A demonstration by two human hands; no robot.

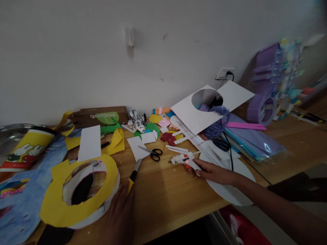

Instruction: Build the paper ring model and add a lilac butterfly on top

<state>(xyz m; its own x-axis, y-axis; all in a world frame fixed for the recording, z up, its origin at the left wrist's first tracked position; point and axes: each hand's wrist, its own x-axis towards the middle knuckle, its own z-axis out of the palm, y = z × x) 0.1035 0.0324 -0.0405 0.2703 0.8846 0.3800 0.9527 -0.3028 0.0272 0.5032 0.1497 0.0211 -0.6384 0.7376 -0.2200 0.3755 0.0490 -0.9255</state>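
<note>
My right hand (203, 169) is closed round the handle of a white hot glue gun (184, 158). Its nozzle points left, just above or on the wooden table. Lower in the view, my left hand (120, 211) is curled at the yellow and black handle of a knife (133, 176), blade pointing away. The palm side and part of the thumb are hidden. To its left lies a yellow paper ring (48, 200) over a white ring. Black-handled scissors (155, 154) rest half open beyond the knife, partly over a white card (133, 144).
Paper scraps, a brown box (102, 115) and a yellow cup (28, 149) lie along the wall side. A white sheet with a round hole (186, 112), purple yarn (216, 127) and plastic-wrapped sheets (258, 139) are at right. A black cord (231, 153) trails near my right wrist.
</note>
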